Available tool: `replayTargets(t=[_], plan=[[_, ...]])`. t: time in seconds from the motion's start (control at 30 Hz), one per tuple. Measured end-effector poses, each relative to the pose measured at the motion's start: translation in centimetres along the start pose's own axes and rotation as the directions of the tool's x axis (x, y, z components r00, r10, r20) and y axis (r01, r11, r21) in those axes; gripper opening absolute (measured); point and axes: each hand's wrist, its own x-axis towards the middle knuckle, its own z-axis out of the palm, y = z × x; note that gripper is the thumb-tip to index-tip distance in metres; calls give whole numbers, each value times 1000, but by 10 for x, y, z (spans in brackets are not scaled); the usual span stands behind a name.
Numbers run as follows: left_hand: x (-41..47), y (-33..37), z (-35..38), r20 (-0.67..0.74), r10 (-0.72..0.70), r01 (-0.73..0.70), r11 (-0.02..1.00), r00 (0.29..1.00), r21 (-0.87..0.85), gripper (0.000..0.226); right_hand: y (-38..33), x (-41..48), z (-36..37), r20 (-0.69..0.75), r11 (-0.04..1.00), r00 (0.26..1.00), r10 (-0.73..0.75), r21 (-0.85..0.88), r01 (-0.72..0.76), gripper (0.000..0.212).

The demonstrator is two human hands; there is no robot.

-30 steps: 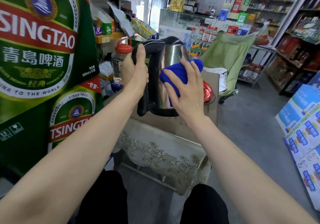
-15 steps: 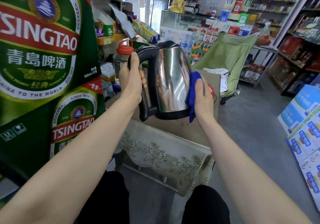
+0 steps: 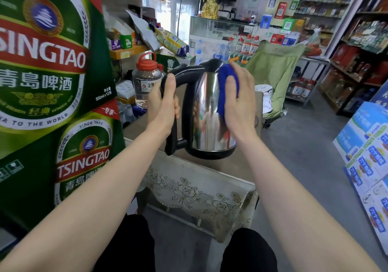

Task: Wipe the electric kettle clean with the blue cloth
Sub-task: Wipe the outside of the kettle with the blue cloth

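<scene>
A shiny steel electric kettle [image 3: 206, 114] with a black handle, lid and base is held upright in the air above a small table [image 3: 235, 166]. My left hand [image 3: 162, 105] is wrapped around the black handle on the kettle's left side. My right hand [image 3: 239, 101] presses a blue cloth [image 3: 225, 86] flat against the kettle's upper right side, up near the lid. Only part of the cloth shows between my fingers and the steel wall.
Stacked green beer cartons [image 3: 48, 82] rise close on the left. A clear jug with a red cap [image 3: 147, 82] stands behind the kettle. A green folding chair [image 3: 273, 72] sits beyond the table, blue and white boxes [image 3: 365, 149] on the right, shelves farther back.
My right hand slid the blue cloth from the kettle's front to its right side, then up toward the lid. The kettle turned slightly and stayed in my left hand.
</scene>
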Motion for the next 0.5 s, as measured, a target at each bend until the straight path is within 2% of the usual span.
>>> replayTargets(t=[0.07, 0.13, 0.2, 0.23, 0.3, 0.4, 0.5], plan=[[2, 1, -3, 29, -9, 10, 999, 1000, -40, 35, 12, 14, -7, 63, 932, 959, 275, 229, -282, 33], [4, 3, -6, 45, -24, 29, 994, 999, -107, 37, 34, 16, -10, 164, 772, 850, 501, 359, -524, 31], [7, 4, -7, 30, -55, 59, 987, 998, -150, 39, 61, 10, -9, 215, 655, 773, 597, 426, -624, 44], [8, 4, -7, 16, -68, 70, 986, 998, -152, 39, 60, 3, -9, 204, 646, 755, 623, 409, -644, 46], [10, 1, -7, -13, -82, 79, 986, 997, -146, 38, 31, -15, -14, 102, 763, 824, 558, 328, -557, 29], [11, -1, -7, -22, -92, 88, 984, 995, -153, 35, -4, -31, -19, -34, 943, 963, 267, 217, -254, 26], [11, 2, -3, 5, -116, 115, 978, 993, -174, 38, -6, -24, -19, -54, 999, 998, 28, 37, -26, 33]])
